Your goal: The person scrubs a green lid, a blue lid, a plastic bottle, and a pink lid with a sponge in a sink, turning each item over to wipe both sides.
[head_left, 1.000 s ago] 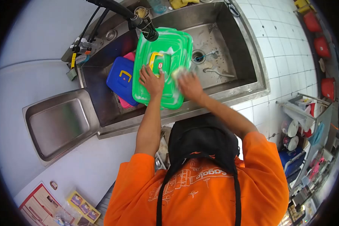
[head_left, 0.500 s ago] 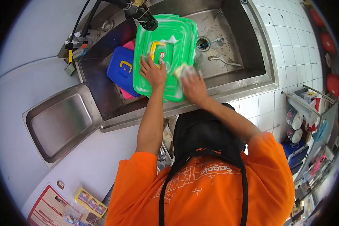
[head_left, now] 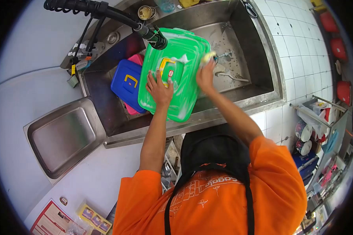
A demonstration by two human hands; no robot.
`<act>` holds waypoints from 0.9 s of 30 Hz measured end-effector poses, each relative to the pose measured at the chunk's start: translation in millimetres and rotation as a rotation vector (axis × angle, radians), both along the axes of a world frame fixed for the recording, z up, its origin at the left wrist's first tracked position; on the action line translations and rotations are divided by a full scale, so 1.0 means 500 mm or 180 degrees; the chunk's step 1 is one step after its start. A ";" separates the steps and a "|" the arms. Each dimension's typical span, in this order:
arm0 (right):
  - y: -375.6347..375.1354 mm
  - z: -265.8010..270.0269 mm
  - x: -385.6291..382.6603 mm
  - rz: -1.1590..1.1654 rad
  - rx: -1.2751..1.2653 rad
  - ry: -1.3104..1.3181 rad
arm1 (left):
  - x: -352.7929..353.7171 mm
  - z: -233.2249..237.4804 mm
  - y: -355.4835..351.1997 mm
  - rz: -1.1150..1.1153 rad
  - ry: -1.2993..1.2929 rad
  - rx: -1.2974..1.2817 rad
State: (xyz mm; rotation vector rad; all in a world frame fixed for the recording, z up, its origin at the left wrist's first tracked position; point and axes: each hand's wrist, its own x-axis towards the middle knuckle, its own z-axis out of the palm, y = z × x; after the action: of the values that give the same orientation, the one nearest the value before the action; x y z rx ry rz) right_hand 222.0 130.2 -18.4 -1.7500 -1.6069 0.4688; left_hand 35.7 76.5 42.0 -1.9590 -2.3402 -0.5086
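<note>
The left arm (head_left: 153, 135) reaches almost straight up from the lower middle of the frame. The left hand (head_left: 160, 93) lies palm down on the green lid (head_left: 184, 92), its grip spread apart, with fingertips beside the yellow handle (head_left: 167, 61). The right arm (head_left: 237, 117) slants up and leftward from the orange sleeve (head_left: 274, 168), elbow bent. The right hand (head_left: 205, 78) is at the lid's right edge, its grip clamped on a pale yellow sponge (head_left: 208, 58).

The green lid, streaked with foam, lies tilted across the middle of the sink (head_left: 259, 96), upper centre of the frame. A red label (head_left: 170, 73) sits at its middle, the mark too small to read. White lettering crosses the orange shirt (head_left: 219, 207), partly covered by the black apron (head_left: 213, 149); I cannot make out the word. Print on the poster (head_left: 51, 221), lower left, is also too small.

The lid's left side overlaps a blue lid (head_left: 123, 88), with a pink item (head_left: 130, 109) beneath. Its lower edge comes up to the sink's near rim. The tap (head_left: 157, 41) hangs over its upper left part, limiting room there. Rightward, the basin opens onto bare wet metal, where a pale stick (head_left: 233, 77) lies near the right hand.
</note>
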 end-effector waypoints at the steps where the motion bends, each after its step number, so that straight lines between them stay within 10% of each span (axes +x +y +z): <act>1: 0.075 0.008 0.015 -0.0019 -0.0263 0.0090 | 0.000 0.000 0.002 -0.0015 -0.0022 -0.0017; 8: 0.303 0.065 0.094 0.0674 -0.1085 -0.0197 | -0.023 0.004 0.014 -0.0330 -0.0142 -0.0226; 12: 0.196 0.029 0.178 0.0135 -0.2272 0.1225 | -0.081 0.011 0.043 -0.0879 -0.0134 -0.0405; 19: -0.023 0.084 0.193 0.0496 -0.2231 0.2105 | 0.014 -0.004 0.040 -0.0141 -0.0722 -0.0524; 22: -0.086 0.045 0.208 0.1349 -0.1553 0.0675 | 0.044 -0.022 -0.002 0.0274 -0.0314 -0.0389; 27: -0.057 0.155 0.155 0.0436 -0.1057 0.1198 | 0.052 -0.012 0.006 0.0248 -0.0157 -0.0567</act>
State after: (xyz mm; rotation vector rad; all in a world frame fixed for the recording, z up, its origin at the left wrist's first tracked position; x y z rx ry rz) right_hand 299.7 101.5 59.3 -1.6604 -1.4385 1.1145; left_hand 61.9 79.4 35.8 -1.9358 -2.5625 -0.3589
